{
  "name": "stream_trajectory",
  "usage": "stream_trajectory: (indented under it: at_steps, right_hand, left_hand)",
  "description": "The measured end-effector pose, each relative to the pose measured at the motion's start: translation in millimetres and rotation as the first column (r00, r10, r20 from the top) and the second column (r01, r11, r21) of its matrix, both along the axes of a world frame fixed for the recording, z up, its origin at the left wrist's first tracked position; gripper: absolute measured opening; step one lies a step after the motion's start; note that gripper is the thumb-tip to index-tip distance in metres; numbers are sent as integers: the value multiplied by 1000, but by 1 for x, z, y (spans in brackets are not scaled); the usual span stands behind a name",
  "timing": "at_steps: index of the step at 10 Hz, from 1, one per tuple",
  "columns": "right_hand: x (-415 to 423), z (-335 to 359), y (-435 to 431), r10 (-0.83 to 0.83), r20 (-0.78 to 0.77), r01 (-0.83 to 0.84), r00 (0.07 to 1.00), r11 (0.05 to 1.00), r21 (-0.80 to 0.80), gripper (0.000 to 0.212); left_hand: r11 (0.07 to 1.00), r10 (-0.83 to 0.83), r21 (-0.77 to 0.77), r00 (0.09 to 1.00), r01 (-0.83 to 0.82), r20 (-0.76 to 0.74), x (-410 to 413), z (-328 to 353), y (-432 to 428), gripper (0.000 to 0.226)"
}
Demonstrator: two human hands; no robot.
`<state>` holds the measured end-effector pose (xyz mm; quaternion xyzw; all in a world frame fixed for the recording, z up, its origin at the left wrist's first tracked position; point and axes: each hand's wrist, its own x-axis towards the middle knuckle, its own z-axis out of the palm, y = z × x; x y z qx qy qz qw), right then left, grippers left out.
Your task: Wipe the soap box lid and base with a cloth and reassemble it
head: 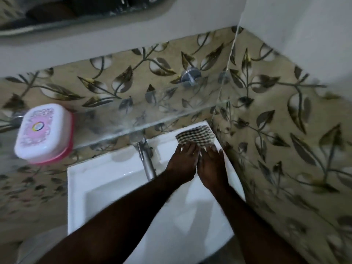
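Observation:
A soap box with a white patterned lid on a pink base sits closed on the glass shelf at the left. A black-and-white checked cloth lies folded on the back right corner of the white sink. My left hand and my right hand lie side by side, palms down, fingertips resting on the cloth's near edge. Neither hand has lifted the cloth. Both hands are far to the right of the soap box.
A chrome tap stands at the sink's back, just left of my left hand. Leaf-patterned tiled walls close in behind and on the right. A round chrome shelf bracket is fixed to the wall. A mirror edge runs along the top left.

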<state>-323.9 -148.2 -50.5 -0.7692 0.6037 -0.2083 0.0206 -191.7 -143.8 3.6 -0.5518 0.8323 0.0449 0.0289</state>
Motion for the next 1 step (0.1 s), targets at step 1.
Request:
stream_trajectory:
  at_steps: [1]
  right_hand:
    - [-4,11,27,-4,287,23,958,998,-63,34]
  left_hand:
    - [995,-77,-70,995,73,-59,-2,3,25,54]
